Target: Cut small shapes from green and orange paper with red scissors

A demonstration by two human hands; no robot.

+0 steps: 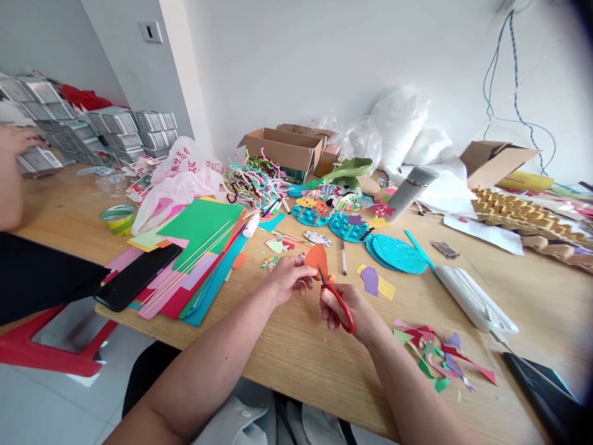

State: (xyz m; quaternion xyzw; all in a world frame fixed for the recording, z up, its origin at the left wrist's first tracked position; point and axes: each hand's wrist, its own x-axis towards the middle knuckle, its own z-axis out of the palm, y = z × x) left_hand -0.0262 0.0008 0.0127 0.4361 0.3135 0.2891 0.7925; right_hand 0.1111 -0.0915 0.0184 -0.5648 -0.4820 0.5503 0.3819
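Observation:
My left hand (290, 279) pinches a small piece of orange paper (315, 258) above the wooden table. In my right hand (348, 309) is a pair of red-handled scissors (343, 306), its blades against the orange paper. Beyond the hands stand turquoise discs (311, 216) with patterned paper fish (345, 203) on them, and flat turquoise ovals (399, 254) lie to their right. A purple paper scrap (370, 280) rests on a yellow one near my right hand. Left of my left hand are tiny coloured bits (269, 264) and a small orange square (239, 261).
Coloured paper sheets (204, 225), a black phone (139, 276) and thin sticks lie at left. Pipe cleaners (257, 185) and cardboard boxes (282, 148) are behind. Paper offcuts (440, 355), a white power strip (475, 298) and a grey bottle (412, 191) stand right. Another person's hand (18, 139) shows far left.

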